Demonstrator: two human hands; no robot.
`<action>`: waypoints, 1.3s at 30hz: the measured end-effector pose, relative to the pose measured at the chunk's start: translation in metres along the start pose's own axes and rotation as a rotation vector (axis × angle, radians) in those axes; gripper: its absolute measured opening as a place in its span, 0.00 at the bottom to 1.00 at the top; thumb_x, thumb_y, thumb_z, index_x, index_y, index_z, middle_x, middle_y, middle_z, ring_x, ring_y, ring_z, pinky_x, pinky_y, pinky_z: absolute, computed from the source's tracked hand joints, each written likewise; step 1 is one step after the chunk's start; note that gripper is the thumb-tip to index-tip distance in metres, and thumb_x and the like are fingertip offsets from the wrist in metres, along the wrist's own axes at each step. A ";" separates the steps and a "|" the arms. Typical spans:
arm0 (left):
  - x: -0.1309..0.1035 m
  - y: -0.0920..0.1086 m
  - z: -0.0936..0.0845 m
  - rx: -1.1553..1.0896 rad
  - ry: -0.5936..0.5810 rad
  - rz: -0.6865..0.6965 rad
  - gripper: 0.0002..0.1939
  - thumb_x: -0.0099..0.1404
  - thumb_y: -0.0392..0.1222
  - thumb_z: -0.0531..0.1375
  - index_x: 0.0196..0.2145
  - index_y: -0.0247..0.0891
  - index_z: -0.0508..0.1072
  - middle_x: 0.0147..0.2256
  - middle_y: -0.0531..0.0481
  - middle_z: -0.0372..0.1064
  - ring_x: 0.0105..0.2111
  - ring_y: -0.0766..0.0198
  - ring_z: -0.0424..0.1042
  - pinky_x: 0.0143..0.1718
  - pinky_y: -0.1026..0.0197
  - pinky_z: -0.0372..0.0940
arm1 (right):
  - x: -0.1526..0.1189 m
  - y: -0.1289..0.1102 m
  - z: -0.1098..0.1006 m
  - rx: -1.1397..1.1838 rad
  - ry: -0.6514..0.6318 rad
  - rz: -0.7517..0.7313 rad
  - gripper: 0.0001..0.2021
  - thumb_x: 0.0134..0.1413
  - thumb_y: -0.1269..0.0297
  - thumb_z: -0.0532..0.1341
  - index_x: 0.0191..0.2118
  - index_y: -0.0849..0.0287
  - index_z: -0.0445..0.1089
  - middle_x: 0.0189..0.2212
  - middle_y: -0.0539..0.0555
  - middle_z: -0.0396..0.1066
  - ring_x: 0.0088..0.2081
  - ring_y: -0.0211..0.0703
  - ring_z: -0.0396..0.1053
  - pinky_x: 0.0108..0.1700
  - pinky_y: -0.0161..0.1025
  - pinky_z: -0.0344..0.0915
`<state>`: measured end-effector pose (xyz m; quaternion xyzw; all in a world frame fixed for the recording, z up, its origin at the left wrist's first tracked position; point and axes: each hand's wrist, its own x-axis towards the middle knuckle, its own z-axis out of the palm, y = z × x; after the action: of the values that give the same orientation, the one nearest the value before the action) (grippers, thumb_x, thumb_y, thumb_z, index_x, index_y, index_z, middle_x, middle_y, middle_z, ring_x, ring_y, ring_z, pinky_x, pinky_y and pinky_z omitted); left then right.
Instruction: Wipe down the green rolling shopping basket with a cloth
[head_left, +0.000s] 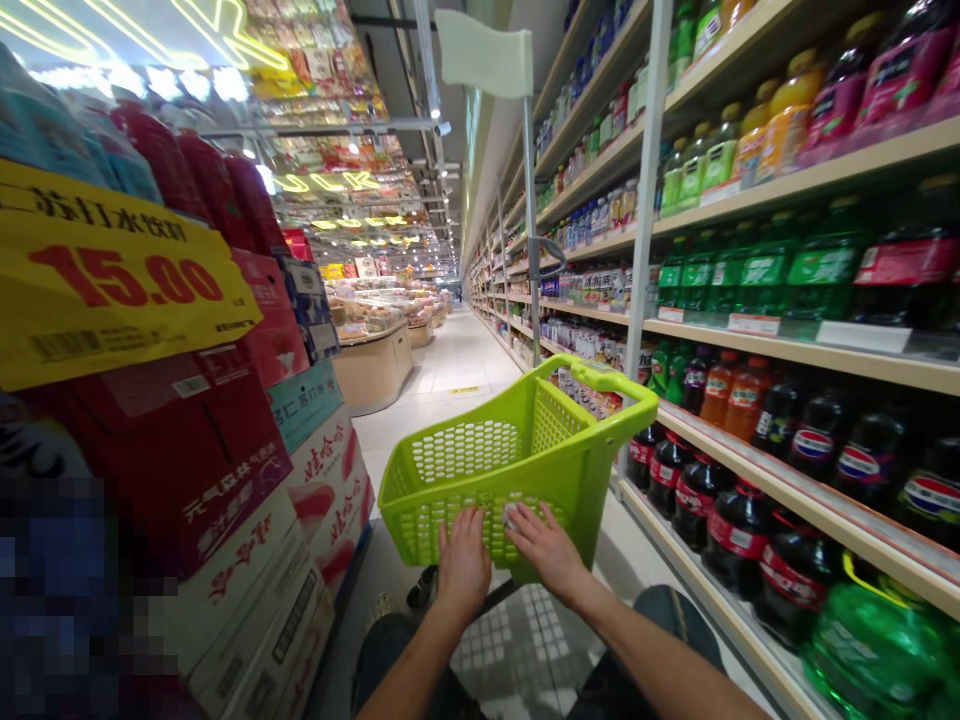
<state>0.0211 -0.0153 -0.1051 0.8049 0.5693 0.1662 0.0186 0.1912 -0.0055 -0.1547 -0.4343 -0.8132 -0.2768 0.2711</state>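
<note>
A lime-green plastic shopping cart point(457, 495) stands sideways in front of me, its handle up at the right. My left hand point(463, 562) rests against the cart's perforated near side, fingers stretched out and nothing visible in them. Beside it, my right hand point(547, 545) presses a small crumpled white tissue point(511, 515) to the same wall with its fingertips. Most of the tissue is hidden under the fingers. My knees are bent low on either side of my forearms.
Shelves of bottled drinks point(750, 260) line the right side, with large cola bottles point(739, 520) at the bottom. Stacked drink cartons point(247, 560) and a yellow price sign point(127, 280) stand close on the left. A tiled aisle point(465, 350) runs ahead past display counters point(371, 365).
</note>
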 end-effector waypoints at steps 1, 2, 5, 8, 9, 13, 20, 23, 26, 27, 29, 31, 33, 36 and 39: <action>0.002 0.003 -0.001 0.006 0.000 0.003 0.29 0.53 0.29 0.47 0.55 0.32 0.58 0.58 0.42 0.53 0.59 0.56 0.49 0.59 0.45 0.39 | 0.004 0.002 -0.005 -0.009 0.023 0.019 0.15 0.56 0.72 0.53 0.48 0.54 0.66 0.53 0.55 0.62 0.56 0.48 0.55 0.55 0.54 0.51; 0.003 0.006 -0.002 0.010 0.003 0.008 0.29 0.53 0.29 0.47 0.55 0.32 0.58 0.58 0.42 0.52 0.59 0.56 0.48 0.59 0.45 0.39 | 0.009 0.004 -0.010 -0.025 0.051 0.049 0.17 0.56 0.73 0.52 0.50 0.54 0.64 0.55 0.56 0.60 0.58 0.48 0.53 0.55 0.55 0.50; 0.006 0.015 -0.006 0.006 0.018 0.044 0.30 0.53 0.29 0.47 0.55 0.32 0.57 0.58 0.43 0.51 0.59 0.56 0.47 0.59 0.45 0.39 | 0.021 0.013 -0.020 -0.083 0.102 0.142 0.20 0.56 0.75 0.49 0.54 0.56 0.60 0.57 0.58 0.55 0.59 0.50 0.49 0.55 0.57 0.49; 0.007 0.021 -0.007 0.003 0.035 0.090 0.30 0.52 0.30 0.47 0.55 0.32 0.57 0.58 0.43 0.52 0.59 0.56 0.47 0.60 0.45 0.38 | 0.004 0.015 -0.011 -0.083 0.062 0.108 0.18 0.56 0.75 0.49 0.51 0.57 0.64 0.54 0.57 0.60 0.56 0.49 0.55 0.54 0.55 0.52; 0.008 0.022 -0.006 0.006 0.039 0.100 0.30 0.52 0.30 0.47 0.55 0.32 0.57 0.58 0.43 0.52 0.59 0.56 0.47 0.60 0.45 0.38 | -0.005 0.014 -0.006 -0.074 0.045 0.091 0.18 0.56 0.75 0.49 0.49 0.56 0.66 0.52 0.56 0.63 0.54 0.48 0.58 0.54 0.54 0.53; 0.011 0.024 -0.003 0.038 0.048 0.126 0.31 0.52 0.29 0.47 0.56 0.32 0.56 0.59 0.43 0.50 0.60 0.57 0.45 0.60 0.45 0.38 | -0.018 0.017 -0.009 -0.072 0.053 0.101 0.18 0.56 0.74 0.50 0.49 0.54 0.65 0.51 0.55 0.64 0.54 0.47 0.58 0.55 0.52 0.52; 0.016 0.044 -0.002 0.065 0.100 0.234 0.32 0.52 0.30 0.48 0.57 0.34 0.54 0.61 0.45 0.43 0.62 0.57 0.37 0.60 0.45 0.39 | -0.006 0.044 -0.033 -0.185 0.119 0.205 0.22 0.55 0.77 0.47 0.53 0.56 0.61 0.54 0.56 0.60 0.57 0.45 0.53 0.57 0.51 0.46; 0.018 0.051 -0.001 0.066 0.086 0.282 0.32 0.52 0.31 0.48 0.57 0.34 0.54 0.62 0.45 0.42 0.62 0.57 0.37 0.59 0.45 0.39 | -0.027 0.044 -0.026 -0.193 0.046 0.133 0.21 0.55 0.77 0.47 0.50 0.54 0.65 0.52 0.53 0.64 0.54 0.44 0.59 0.56 0.49 0.48; 0.021 0.055 0.000 0.073 0.081 0.293 0.32 0.53 0.31 0.47 0.57 0.34 0.53 0.61 0.45 0.42 0.62 0.57 0.37 0.59 0.44 0.39 | -0.025 0.050 -0.037 -0.192 0.097 0.163 0.21 0.54 0.77 0.47 0.53 0.55 0.62 0.53 0.55 0.62 0.57 0.45 0.54 0.57 0.51 0.46; 0.022 0.057 0.000 0.077 0.083 0.290 0.32 0.52 0.32 0.47 0.57 0.34 0.53 0.62 0.45 0.42 0.62 0.57 0.37 0.59 0.44 0.39 | -0.019 0.054 -0.044 -0.198 0.134 0.196 0.22 0.54 0.77 0.47 0.54 0.57 0.60 0.54 0.56 0.60 0.58 0.46 0.51 0.57 0.52 0.45; 0.023 0.061 0.000 0.082 0.084 0.290 0.33 0.52 0.33 0.49 0.58 0.34 0.52 0.62 0.44 0.41 0.62 0.56 0.36 0.59 0.44 0.39 | -0.009 0.063 -0.056 -0.217 0.203 0.262 0.23 0.53 0.77 0.47 0.55 0.59 0.59 0.55 0.58 0.58 0.59 0.48 0.48 0.57 0.54 0.43; 0.024 0.066 -0.001 0.077 0.081 0.303 0.33 0.52 0.34 0.49 0.58 0.34 0.52 0.62 0.44 0.41 0.62 0.56 0.36 0.59 0.44 0.39 | -0.011 0.068 -0.058 -0.235 0.214 0.279 0.22 0.53 0.78 0.47 0.54 0.60 0.60 0.55 0.59 0.59 0.59 0.49 0.49 0.56 0.55 0.43; 0.024 0.070 -0.001 0.066 0.073 0.319 0.33 0.52 0.34 0.49 0.58 0.35 0.52 0.62 0.44 0.41 0.62 0.56 0.36 0.59 0.44 0.39 | -0.026 0.067 -0.051 -0.240 0.169 0.225 0.21 0.53 0.78 0.47 0.52 0.59 0.62 0.53 0.57 0.62 0.57 0.47 0.54 0.56 0.53 0.45; 0.025 0.074 -0.001 0.050 0.060 0.332 0.33 0.52 0.33 0.48 0.58 0.35 0.52 0.62 0.44 0.41 0.62 0.56 0.36 0.59 0.44 0.38 | -0.046 0.063 -0.043 -0.233 0.124 0.155 0.21 0.53 0.78 0.46 0.51 0.57 0.64 0.51 0.55 0.65 0.55 0.45 0.57 0.56 0.51 0.46; 0.028 0.077 -0.001 0.032 0.051 0.333 0.33 0.52 0.33 0.48 0.58 0.34 0.52 0.62 0.44 0.40 0.62 0.56 0.36 0.59 0.44 0.37 | -0.036 0.074 -0.059 -0.250 0.216 0.250 0.22 0.53 0.77 0.46 0.53 0.60 0.61 0.53 0.58 0.62 0.58 0.47 0.52 0.57 0.53 0.45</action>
<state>0.0997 -0.0167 -0.0799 0.8839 0.4308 0.1784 -0.0364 0.2834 -0.0316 -0.1220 -0.5300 -0.6785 -0.3846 0.3329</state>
